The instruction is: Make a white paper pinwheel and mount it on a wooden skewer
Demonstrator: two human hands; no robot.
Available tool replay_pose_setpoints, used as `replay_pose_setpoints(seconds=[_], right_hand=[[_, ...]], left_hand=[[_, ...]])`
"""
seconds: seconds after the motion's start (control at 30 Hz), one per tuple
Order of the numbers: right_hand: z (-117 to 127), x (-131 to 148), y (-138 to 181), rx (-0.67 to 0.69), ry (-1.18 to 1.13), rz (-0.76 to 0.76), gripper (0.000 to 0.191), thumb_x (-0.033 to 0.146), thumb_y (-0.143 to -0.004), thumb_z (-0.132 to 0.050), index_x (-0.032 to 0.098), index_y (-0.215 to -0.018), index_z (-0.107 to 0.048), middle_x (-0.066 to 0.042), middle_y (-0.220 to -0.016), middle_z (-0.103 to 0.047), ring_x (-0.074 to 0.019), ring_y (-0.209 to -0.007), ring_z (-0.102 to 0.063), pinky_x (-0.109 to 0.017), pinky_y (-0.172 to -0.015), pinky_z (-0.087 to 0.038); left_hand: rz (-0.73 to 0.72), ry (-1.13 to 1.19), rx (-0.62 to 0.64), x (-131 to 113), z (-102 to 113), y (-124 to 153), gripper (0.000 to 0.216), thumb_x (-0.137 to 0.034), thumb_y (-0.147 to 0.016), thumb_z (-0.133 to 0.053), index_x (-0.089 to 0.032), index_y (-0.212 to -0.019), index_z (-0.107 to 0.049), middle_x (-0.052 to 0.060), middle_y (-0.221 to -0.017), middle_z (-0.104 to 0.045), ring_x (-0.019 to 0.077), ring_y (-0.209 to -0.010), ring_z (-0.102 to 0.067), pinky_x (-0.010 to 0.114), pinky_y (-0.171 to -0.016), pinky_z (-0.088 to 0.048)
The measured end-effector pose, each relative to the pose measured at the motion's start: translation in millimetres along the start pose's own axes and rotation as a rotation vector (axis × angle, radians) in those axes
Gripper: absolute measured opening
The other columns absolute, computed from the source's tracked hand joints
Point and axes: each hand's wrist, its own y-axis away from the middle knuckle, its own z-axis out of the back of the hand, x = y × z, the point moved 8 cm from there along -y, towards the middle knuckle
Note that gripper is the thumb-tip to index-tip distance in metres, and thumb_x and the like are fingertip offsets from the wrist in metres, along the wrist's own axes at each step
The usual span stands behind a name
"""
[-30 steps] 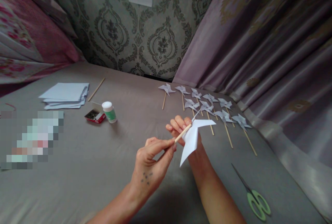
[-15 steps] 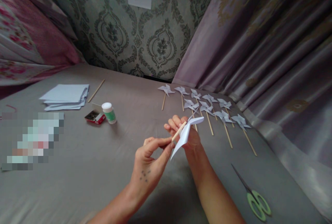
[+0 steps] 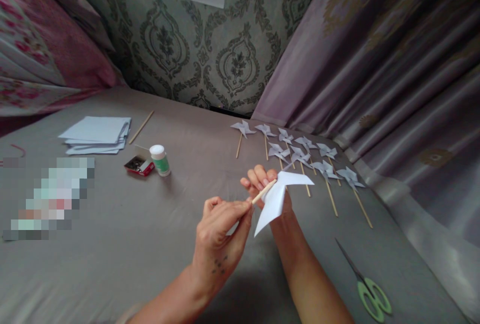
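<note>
My left hand [image 3: 221, 231] pinches the lower end of a thin wooden stick [image 3: 263, 192] between thumb and fingers. The stick's upper end meets a white folded paper pinwheel [image 3: 279, 196], which my right hand [image 3: 264, 184] holds from behind, its fingers curled round the paper's centre. Both hands are raised above the grey cloth surface [image 3: 131, 244], near the middle of the view. Most of my right palm is hidden by the paper.
Several finished paper pinwheels on sticks [image 3: 300, 156] lie in rows to the right. Green-handled scissors [image 3: 369, 294] lie at lower right. A glue bottle [image 3: 160, 160], a small red box of pins [image 3: 138, 165], a paper stack [image 3: 97, 135] and a spare stick [image 3: 140, 127] lie at left.
The paper pinwheel has turned in my right hand, its blades swinging from edge-on to spread wide. Both hands stayed in nearly the same place.
</note>
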Motion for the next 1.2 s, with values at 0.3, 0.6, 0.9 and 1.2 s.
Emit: replay_pose_setpoints(seconds=[0.3,0.6,0.9,1.2], right_hand=[[-4,1,-1,0.005,0.006,0.014,0.020,0.041,-0.067,-0.081,0.030,-0.059,-0.065,0.006,-0.057,-0.032,-0.0115,-0.054,-0.026,-0.030,-0.067,-0.039],[-4,1,-2,0.024,0.015,-0.007,0.017,0.040,-0.065,-0.083,0.032,-0.069,-0.069,0.007,-0.058,-0.037,-0.0100,-0.054,-0.030,-0.027,-0.066,-0.039],[7,3,-2,-0.154,0.128,-0.027,0.037,0.038,-0.055,-0.086,0.022,-0.056,-0.052,0.006,-0.059,-0.038,-0.0103,-0.056,-0.032,-0.027,-0.062,-0.037],[-2,8,1,0.031,0.163,-0.031,0.041,0.041,-0.065,-0.081,0.021,-0.054,-0.046,0.005,-0.057,-0.037,-0.0105,-0.053,-0.029,-0.027,-0.056,-0.032]], left_hand=[[-0.019,-0.030,-0.024,0,1,0,0.014,-0.009,-0.082,-0.064,-0.022,-0.087,-0.069,-0.001,-0.081,-0.076,0.0114,-0.067,-0.067,0.031,-0.080,-0.038],[0.014,-0.025,-0.097,2,6,-2,0.012,-0.016,-0.085,-0.063,-0.022,-0.092,-0.071,-0.001,-0.076,-0.074,0.0114,-0.063,-0.062,0.028,-0.075,-0.044],[0.121,0.004,-0.088,14,6,-2,0.009,-0.020,-0.085,-0.064,-0.022,-0.087,-0.072,-0.002,-0.074,-0.072,0.0115,-0.067,-0.060,0.023,-0.068,-0.045],[0.030,-0.001,-0.080,4,6,-4,0.012,-0.019,-0.088,-0.060,-0.021,-0.093,-0.070,-0.001,-0.073,-0.073,0.0120,-0.066,-0.062,0.027,-0.072,-0.044]])
